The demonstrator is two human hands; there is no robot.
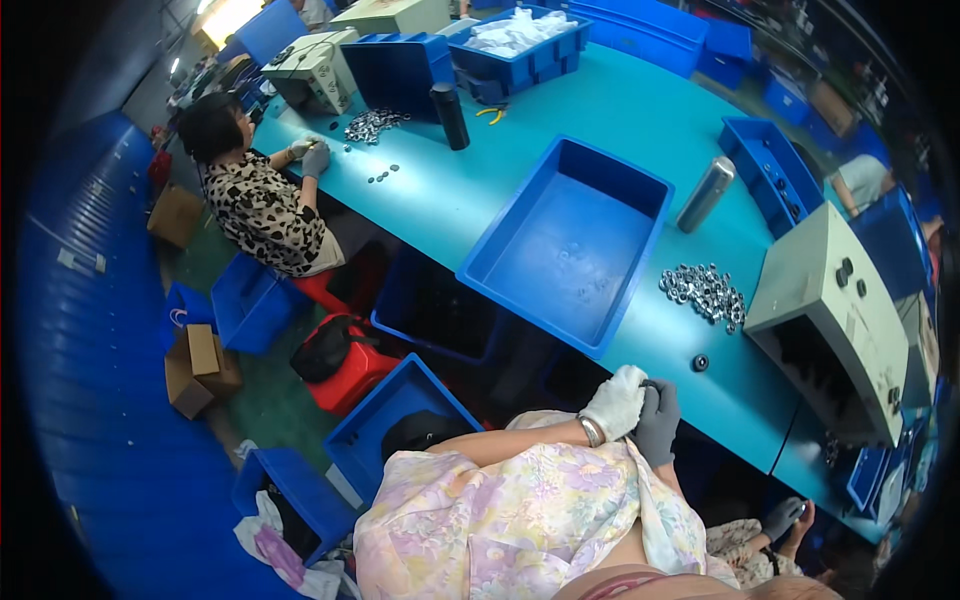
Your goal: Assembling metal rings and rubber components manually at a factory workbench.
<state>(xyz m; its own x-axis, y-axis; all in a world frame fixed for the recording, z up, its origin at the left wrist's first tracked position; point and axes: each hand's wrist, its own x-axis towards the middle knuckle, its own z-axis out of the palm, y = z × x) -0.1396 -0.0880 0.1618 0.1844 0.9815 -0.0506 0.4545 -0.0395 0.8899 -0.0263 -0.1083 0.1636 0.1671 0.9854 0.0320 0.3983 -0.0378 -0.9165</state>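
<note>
At the table's near edge my two gloved hands are held together. My left hand (613, 402), in a white glove with a bracelet at the wrist, has its fingers closed. Pressed against it, my right hand (657, 424) in a grey glove is closed too. Something small and dark seems to sit between the fingertips, too hidden to name. Just beyond my hands, a single dark ring-shaped part (700, 363) lies on the turquoise table (660, 350). Farther off is a pile of small shiny metal ring-shaped parts (704, 294).
Left of the pile stands a large blue bin (570, 250); a metal flask (706, 195) is behind the pile. A cream machine housing (835, 320) borders the right side. Across the table's left, a co-worker (262, 190) in grey gloves sits near another parts pile (374, 125).
</note>
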